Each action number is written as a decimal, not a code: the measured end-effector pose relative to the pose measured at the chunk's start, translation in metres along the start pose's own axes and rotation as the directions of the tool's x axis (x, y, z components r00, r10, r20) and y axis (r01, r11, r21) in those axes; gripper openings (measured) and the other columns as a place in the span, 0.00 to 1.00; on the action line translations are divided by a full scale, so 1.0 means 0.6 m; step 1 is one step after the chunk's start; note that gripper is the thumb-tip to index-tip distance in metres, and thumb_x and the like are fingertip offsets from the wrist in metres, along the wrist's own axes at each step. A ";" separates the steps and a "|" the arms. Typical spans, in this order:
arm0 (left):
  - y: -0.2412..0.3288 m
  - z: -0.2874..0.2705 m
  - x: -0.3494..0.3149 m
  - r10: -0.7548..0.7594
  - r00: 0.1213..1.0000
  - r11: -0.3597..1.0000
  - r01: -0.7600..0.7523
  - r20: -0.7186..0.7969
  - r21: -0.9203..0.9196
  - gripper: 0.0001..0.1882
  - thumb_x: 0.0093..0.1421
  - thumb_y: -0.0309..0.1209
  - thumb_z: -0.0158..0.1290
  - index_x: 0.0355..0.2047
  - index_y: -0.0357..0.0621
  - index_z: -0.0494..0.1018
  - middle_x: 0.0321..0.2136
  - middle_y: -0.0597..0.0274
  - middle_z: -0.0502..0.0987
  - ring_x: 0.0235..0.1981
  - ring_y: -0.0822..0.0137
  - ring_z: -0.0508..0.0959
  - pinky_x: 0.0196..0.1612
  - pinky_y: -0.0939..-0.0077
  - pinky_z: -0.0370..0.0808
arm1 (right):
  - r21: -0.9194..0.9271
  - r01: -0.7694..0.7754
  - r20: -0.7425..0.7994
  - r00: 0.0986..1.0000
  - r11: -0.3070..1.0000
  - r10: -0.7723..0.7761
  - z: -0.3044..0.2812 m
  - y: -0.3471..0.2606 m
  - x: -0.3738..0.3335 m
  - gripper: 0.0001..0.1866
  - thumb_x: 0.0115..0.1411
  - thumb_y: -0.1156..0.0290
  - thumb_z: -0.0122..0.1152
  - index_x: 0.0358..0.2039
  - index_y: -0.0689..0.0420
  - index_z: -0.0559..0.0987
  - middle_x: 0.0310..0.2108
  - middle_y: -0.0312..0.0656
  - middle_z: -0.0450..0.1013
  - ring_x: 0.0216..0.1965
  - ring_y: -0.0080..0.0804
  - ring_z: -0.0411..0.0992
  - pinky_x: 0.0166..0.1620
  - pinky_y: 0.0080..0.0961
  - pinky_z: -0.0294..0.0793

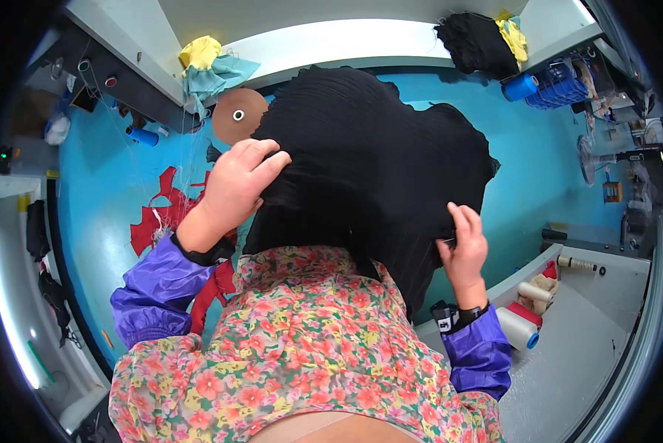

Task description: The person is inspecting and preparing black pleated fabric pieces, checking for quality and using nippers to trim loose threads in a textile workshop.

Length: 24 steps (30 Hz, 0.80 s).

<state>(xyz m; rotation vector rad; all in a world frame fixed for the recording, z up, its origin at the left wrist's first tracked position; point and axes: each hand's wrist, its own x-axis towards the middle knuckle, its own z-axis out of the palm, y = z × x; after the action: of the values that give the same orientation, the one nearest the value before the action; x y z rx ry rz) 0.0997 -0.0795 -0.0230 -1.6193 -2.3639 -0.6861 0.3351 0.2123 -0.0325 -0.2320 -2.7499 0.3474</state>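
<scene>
A large piece of black pleated fabric (368,148) spreads out in front of me, from the white ledge down to my lap. At its left edge, my left hand (235,181) is closed, with thumb and fingers pinching the cloth. My right hand (466,247) holds the fabric's right edge lower down, its thumb and fingers partly bent round the border. Between the two hands the cloth lies fairly smooth, while its far part shows fine ridges and a wavy outline. Its near end meets my floral garment (302,317).
Left of the fabric are a brown disc (228,127) with a small spool, red cloth scraps (154,225) and loose threads. Teal cloth (217,74) and a black bundle (477,46) rest on the ledge. At right, a bin (590,325) holds a white thread cone (516,328).
</scene>
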 end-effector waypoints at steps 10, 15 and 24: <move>0.048 0.047 -0.126 -0.133 0.989 0.990 0.130 0.060 0.050 0.23 0.37 0.20 0.51 0.39 0.42 0.69 0.39 0.54 0.69 0.40 0.52 0.70 0.40 0.62 0.68 | 0.059 0.108 0.127 0.985 0.992 -0.115 -0.029 -0.036 0.037 0.30 0.32 0.78 0.67 0.42 0.55 0.75 0.40 0.44 0.69 0.34 0.41 0.72 0.33 0.30 0.72; 0.024 0.030 -0.113 -0.206 0.977 0.979 0.205 0.053 0.024 0.24 0.37 0.20 0.53 0.40 0.42 0.68 0.39 0.54 0.68 0.42 0.52 0.69 0.44 0.63 0.66 | 0.305 -0.114 -0.099 0.984 0.946 0.151 -0.044 -0.017 -0.025 0.24 0.43 0.74 0.67 0.43 0.57 0.73 0.45 0.42 0.68 0.28 0.24 0.68 0.26 0.18 0.67; -0.015 0.001 -0.142 -0.189 0.977 0.980 0.180 0.097 0.089 0.23 0.38 0.19 0.55 0.39 0.40 0.67 0.39 0.52 0.70 0.42 0.50 0.69 0.45 0.63 0.67 | 0.462 -0.419 0.036 0.889 0.781 0.456 -0.007 -0.005 -0.053 0.27 0.47 0.70 0.64 0.49 0.56 0.70 0.51 0.45 0.64 0.51 0.39 0.64 0.52 0.29 0.63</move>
<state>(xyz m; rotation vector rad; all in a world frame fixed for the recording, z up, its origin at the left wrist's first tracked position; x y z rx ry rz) 0.1240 -0.1523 -0.0610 -1.4496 -2.6065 -0.5419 0.3653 0.2041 -0.0385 -0.7434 -2.4136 1.0733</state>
